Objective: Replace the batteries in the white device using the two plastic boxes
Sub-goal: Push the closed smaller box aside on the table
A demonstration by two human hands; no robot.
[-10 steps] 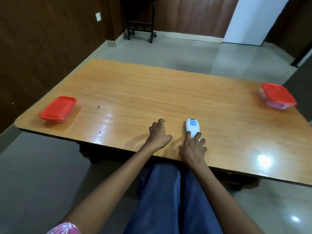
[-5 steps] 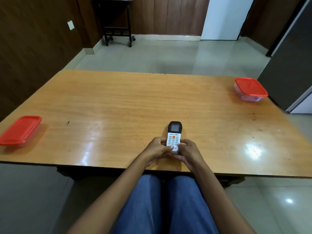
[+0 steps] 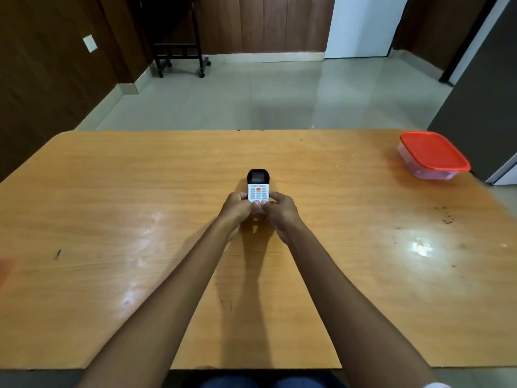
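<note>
1. Over the table's (image 3: 112,219) middle, left hand (image 3: 236,207) and right hand (image 3: 281,210) both grasp the white remote control (image 3: 258,189), keypad up.
2. Red-lidded plastic box (image 3: 433,155) sits at far right corner, well apart.

One white button-faced remote device (image 3: 258,189), one clear plastic box with red lid (image 3: 433,156), two bare hands, one wooden table (image 3: 112,208).

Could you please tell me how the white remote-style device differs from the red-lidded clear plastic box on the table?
The white remote-style device is narrow, with a dark screen end and buttons; the red-lidded clear plastic box is broader and squarish. The device is gripped by the left hand and right hand mid-table; the box sits untouched at the far right corner. Both are over the wooden table.
</note>
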